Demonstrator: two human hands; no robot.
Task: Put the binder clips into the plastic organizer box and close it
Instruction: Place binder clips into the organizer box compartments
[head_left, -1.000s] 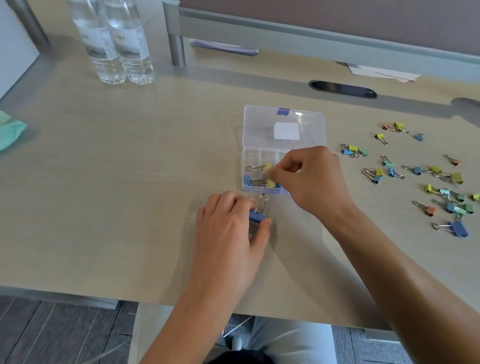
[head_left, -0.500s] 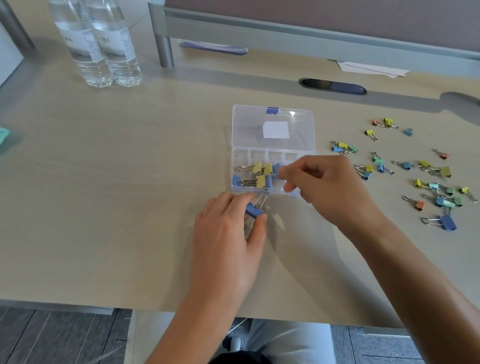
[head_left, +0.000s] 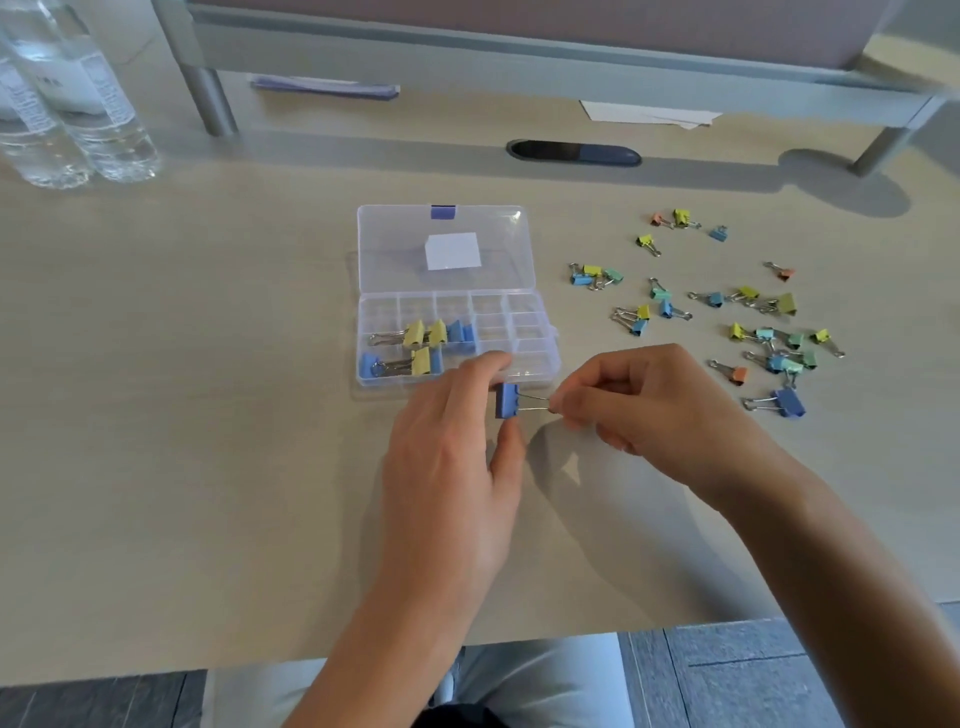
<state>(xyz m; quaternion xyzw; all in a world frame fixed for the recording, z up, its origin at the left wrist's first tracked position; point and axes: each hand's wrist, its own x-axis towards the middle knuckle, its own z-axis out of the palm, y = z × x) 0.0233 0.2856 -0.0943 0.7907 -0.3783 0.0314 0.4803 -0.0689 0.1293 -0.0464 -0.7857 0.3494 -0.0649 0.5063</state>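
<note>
I see the left hand (head_left: 452, 457) pinching a blue clip (head_left: 507, 400) while the right hand (head_left: 654, 410) pinches its wire handles (just before the open box (head_left: 540, 370)).

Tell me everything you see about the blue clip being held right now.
The blue binder clip is a matte blue folded body with silver wire handles, both pointing right and lying close together. It hovers just in front of the open organizer box, not inside it. The left hand pinches the body between forefinger and thumb; the right hand pinches the handle ends. Whether it touches the desk is unclear.
</note>
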